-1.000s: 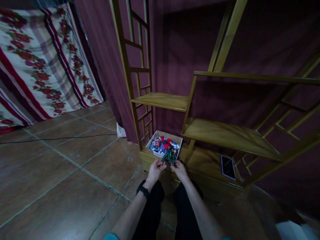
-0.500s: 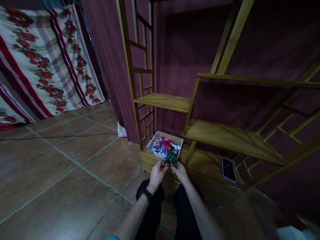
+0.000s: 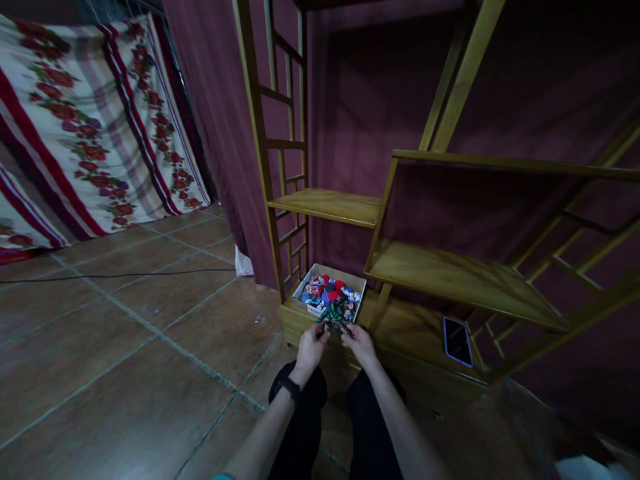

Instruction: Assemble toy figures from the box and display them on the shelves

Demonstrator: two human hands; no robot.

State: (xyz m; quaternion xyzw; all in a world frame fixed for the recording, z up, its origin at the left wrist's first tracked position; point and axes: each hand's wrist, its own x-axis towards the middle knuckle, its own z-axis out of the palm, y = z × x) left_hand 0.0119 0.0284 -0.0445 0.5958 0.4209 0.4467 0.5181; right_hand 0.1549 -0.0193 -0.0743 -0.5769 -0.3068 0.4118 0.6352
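Observation:
Between my two hands is a small dark green and brown figurine (image 3: 336, 312), its exact kind too small to make out. My left hand (image 3: 312, 343) pinches its left side, and my right hand (image 3: 359, 341) pinches its right side. Just behind it stands a shallow white box (image 3: 358, 283) on the low wooden base of a shelf unit. Inside lie many small colourful pieces (image 3: 325, 291) in red, blue, purple and white. The figurine covers part of the box's near edge.
Above the box juts a wooden shelf (image 3: 327, 204); another shelf (image 3: 463, 280) is to its right. A tablet-like device (image 3: 457, 341) with a purple edge lies on the base at right. A black cable (image 3: 125, 274) crosses the tiled floor before a flowered cloth (image 3: 95, 133).
The figurine has turned in my fingers and spreads further left. Both hands stay on it, and the right hand has shifted slightly. The box has not moved.

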